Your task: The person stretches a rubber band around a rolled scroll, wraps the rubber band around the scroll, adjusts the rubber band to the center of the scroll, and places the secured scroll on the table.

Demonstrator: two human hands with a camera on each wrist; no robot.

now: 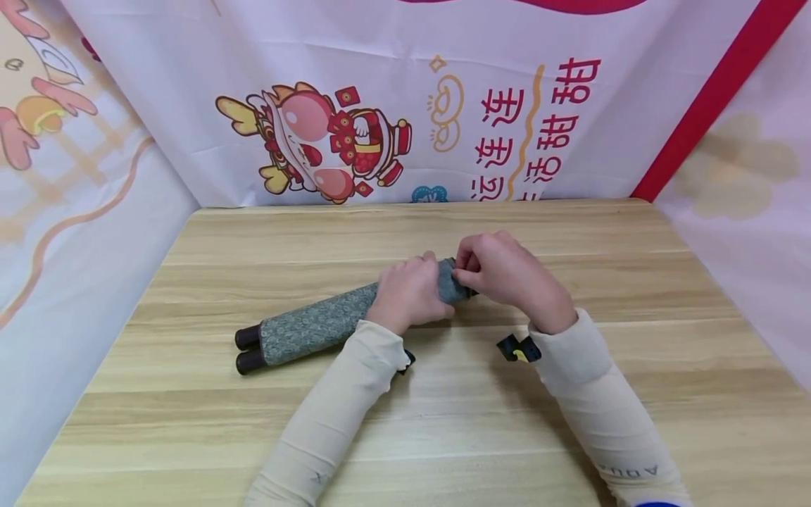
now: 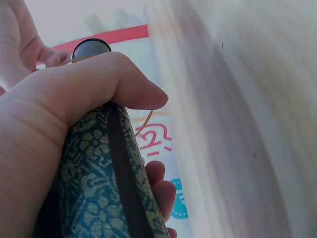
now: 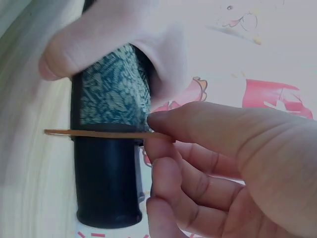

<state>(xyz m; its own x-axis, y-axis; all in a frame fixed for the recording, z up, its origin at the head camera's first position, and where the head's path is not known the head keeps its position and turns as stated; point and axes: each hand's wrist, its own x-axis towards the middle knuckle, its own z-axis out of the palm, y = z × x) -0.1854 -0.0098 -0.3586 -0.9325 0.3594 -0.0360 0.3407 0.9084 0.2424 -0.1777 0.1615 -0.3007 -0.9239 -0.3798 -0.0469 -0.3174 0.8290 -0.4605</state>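
Observation:
A rolled scroll (image 1: 317, 320), covered in green patterned brocade, lies slantwise across the wooden table. Two dark roller ends (image 1: 251, 362) stick out side by side at its left. My left hand (image 1: 412, 292) grips the scroll toward its right end, thumb on the near side and fingers round the far side. At that right end my right hand (image 1: 510, 274) pinches a thin tan rubber band (image 3: 101, 134) between thumb and forefinger. In the right wrist view the band stretches straight across the scroll, where the brocade meets a black roller end (image 3: 106, 181).
The wooden table (image 1: 431, 436) reaches to a printed white cloth (image 1: 253, 42) hanging behind it. More cloth hangs along the left and right sides. Small black pieces (image 1: 518, 348) show at both wrists, close over the table.

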